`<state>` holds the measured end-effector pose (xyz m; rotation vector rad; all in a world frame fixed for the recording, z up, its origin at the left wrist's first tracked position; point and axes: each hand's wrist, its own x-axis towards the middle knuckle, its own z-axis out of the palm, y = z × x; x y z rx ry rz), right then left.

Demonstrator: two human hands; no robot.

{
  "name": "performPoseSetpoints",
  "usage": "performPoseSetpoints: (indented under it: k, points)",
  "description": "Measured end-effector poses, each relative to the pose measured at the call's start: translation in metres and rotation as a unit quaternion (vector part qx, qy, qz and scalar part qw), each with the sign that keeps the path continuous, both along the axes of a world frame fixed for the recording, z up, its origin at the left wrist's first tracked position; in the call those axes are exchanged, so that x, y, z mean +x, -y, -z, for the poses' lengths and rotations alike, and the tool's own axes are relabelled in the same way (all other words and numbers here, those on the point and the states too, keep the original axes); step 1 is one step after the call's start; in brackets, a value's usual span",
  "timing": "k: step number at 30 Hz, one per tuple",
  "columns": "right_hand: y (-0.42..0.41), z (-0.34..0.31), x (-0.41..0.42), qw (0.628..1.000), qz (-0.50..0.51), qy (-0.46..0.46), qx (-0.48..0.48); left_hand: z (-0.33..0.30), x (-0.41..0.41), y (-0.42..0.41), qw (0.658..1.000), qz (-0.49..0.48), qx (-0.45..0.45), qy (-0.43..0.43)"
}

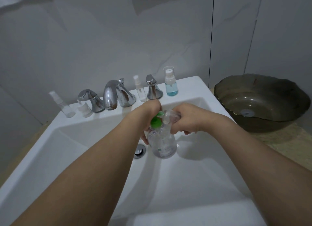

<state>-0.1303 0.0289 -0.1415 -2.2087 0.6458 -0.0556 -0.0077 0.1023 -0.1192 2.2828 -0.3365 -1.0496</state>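
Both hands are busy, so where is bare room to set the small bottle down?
Free: the basin floor this side of the drain, and the front rim. Crowded: the back ledge, lined with spray bottles, taps and the blue bottle.

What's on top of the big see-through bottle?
A green funnel, with a small bottle tipped over it. The left hand hides the neck of the big bottle.

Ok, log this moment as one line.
left hand grips large clear bottle | right hand holds small bottle tilted toward green top | over white sink
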Motion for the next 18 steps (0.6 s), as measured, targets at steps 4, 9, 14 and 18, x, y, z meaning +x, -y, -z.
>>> performPoseSetpoints:
  k: [4,9,14,18]
  points:
    - [0.0,0.002,0.001,1.0,-0.008,-0.029,0.005,0.009,0.002,0.005,0.997,-0.02,-0.061,0.043]
    - [0.001,0.004,0.0,1.0,-0.01,-0.022,0.01,0.008,-0.002,0.001,0.999,-0.027,-0.037,0.02]
    - [0.001,0.003,0.0,1.0,-0.001,0.006,-0.009,-0.001,-0.002,-0.005,0.999,-0.02,-0.016,-0.028]
    - [0.001,0.004,0.001,0.999,0.015,0.041,-0.011,-0.008,0.006,-0.005,0.998,-0.001,0.001,-0.063]
